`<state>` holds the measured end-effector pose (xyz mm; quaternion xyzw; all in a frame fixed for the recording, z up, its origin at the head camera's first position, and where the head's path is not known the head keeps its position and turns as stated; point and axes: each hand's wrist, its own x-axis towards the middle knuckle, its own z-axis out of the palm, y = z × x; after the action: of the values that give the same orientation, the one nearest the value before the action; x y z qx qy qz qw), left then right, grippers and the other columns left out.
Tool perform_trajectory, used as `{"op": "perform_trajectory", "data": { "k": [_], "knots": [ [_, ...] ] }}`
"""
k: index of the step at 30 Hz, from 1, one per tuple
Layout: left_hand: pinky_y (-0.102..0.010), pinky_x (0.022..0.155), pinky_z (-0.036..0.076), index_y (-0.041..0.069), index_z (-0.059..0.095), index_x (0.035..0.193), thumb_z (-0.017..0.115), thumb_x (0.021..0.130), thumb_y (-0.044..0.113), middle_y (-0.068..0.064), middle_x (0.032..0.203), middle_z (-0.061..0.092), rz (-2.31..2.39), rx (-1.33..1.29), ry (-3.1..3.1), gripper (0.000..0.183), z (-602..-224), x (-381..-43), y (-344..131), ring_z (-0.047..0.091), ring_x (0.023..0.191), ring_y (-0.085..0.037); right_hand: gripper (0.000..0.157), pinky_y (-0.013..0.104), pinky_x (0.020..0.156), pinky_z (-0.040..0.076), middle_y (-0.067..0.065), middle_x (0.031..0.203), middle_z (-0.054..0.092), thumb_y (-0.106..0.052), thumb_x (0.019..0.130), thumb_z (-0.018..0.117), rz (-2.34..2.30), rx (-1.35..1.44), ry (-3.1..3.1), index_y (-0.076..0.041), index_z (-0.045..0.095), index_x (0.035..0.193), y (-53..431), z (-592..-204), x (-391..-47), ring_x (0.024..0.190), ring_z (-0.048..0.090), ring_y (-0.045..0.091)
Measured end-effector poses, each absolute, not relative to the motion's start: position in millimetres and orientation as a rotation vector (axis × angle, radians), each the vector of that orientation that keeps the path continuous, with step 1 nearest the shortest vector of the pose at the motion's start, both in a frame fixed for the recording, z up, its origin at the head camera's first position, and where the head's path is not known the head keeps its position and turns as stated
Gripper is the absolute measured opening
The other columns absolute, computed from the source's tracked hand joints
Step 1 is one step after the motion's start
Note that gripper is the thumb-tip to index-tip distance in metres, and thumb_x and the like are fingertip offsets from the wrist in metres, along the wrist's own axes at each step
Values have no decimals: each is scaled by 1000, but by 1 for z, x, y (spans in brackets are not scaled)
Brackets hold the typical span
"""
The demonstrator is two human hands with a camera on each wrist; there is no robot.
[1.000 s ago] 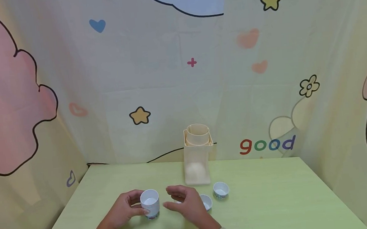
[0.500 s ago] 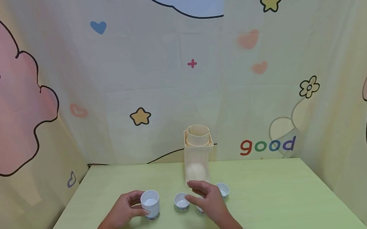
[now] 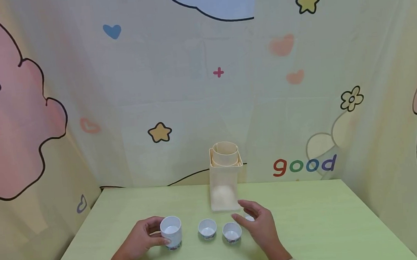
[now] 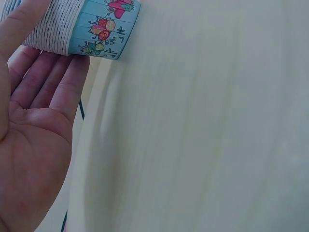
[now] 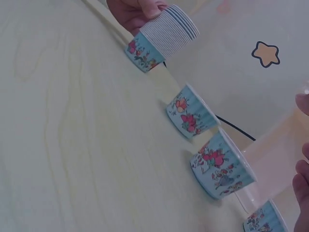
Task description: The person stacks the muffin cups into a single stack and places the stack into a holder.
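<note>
My left hand (image 3: pixel 142 238) grips a tall stack of nested small paper cups (image 3: pixel 172 235), upright on the left of the table. In the left wrist view, the stack's lowest cup (image 4: pixel 102 28) is light blue with red fruit and flower prints. To its right stand a first cup (image 3: pixel 207 229) and a second cup (image 3: pixel 232 233), both mouth up. A third cup (image 5: pixel 264 221) is mostly hidden behind my right hand (image 3: pixel 263 228) in the head view. That hand has relaxed, spread fingers, with its thumb and fingertips around the third cup's upper part in the head view.
A cream plastic holder (image 3: pixel 222 180) with a round tube (image 3: pixel 225 155) at its top stands behind the cups, close to the back edge of the table (image 3: pixel 311 220). A printed curtain (image 3: pixel 181 67) surrounds the table on the back and sides.
My right hand has moved rightward from beside the stack, past the first and second cups, to the third, uncovering the first two. My left hand has stayed on the stack.
</note>
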<state>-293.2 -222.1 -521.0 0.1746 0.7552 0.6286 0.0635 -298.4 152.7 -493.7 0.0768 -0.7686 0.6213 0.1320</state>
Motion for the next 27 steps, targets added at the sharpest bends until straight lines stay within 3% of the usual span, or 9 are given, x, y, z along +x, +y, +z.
{"op": "perform_trajectory", "data": {
  "k": [13,19,27],
  "knots": [
    [-26,94,60,-10,59,130,90,78,12,-25,128,66,1902,551,2275,65,-524,-294,-223,70,108,-12,53,47,116,46,11,136,68,-26,80,90,1636,38,-2307,-9,71,127,180,-512,-315,132,59,33],
    [-26,94,60,-11,58,130,89,78,12,-23,127,66,1905,564,2277,64,-524,-294,-223,69,108,-10,65,55,118,42,17,147,58,-33,81,88,1550,-61,-2465,-6,64,136,188,-515,-319,138,51,43],
    [-26,94,60,-10,59,131,90,78,13,-24,128,66,1900,543,2280,65,-521,-293,-222,69,109,-12,74,59,113,45,22,149,54,-37,78,91,1497,-95,-2549,-4,62,138,192,-516,-321,134,53,49]
  ]
}}
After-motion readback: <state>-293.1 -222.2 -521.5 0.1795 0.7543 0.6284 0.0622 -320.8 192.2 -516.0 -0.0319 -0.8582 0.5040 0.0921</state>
